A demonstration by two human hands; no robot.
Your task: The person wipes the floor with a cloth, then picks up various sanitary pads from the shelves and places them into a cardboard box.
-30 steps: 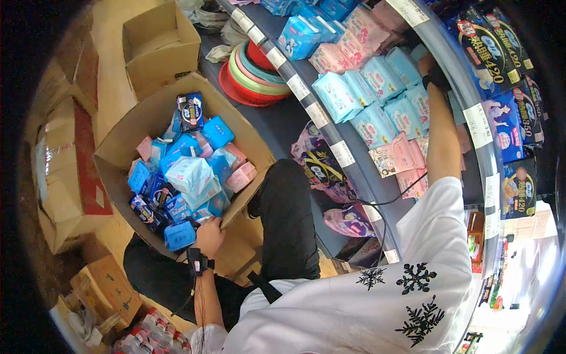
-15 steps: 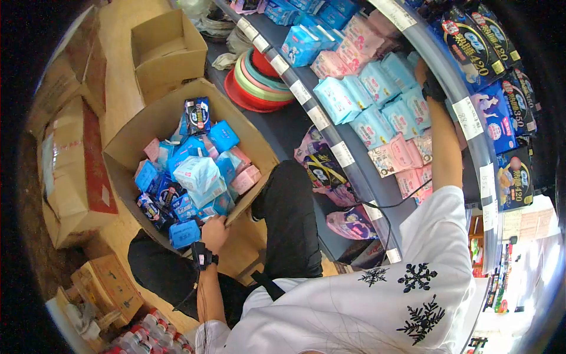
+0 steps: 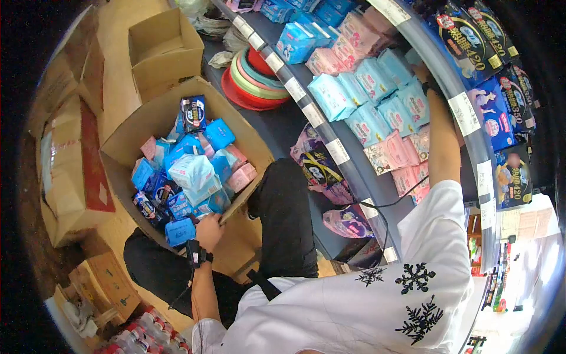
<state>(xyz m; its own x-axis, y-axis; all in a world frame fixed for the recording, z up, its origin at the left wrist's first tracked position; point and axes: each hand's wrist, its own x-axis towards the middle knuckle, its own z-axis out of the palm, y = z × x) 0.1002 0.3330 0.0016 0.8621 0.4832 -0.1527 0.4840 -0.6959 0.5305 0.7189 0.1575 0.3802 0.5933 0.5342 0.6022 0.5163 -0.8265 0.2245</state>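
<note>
My left hand (image 3: 208,232) is at the near rim of an open cardboard box (image 3: 127,124), its fingers curled over the edge. Beside those fingers lies a blue pack (image 3: 180,232). Packs of sanitary pads fill the box, among them a pale blue pack (image 3: 191,171) on top and a dark pack (image 3: 193,114) at the far side. My right hand (image 3: 422,73) reaches deep onto the shelf, behind rows of light blue pad packs (image 3: 372,79). Its fingers are mostly hidden by the upper shelf edge, so I cannot see what they hold. Pink packs (image 3: 389,152) sit near my right forearm.
An empty carton (image 3: 165,53) stands behind the filled box, and a taped carton (image 3: 76,165) is at the left. Stacked coloured basins (image 3: 253,82) stand by the lower shelf. A cable (image 3: 383,206) crosses the shelf edge (image 3: 339,152). Bottles (image 3: 144,336) are at the lower left.
The whole view has shifted slightly, with things appearing a little further left. Both hands keep nearly the same places, and the packs in the box look unchanged.
</note>
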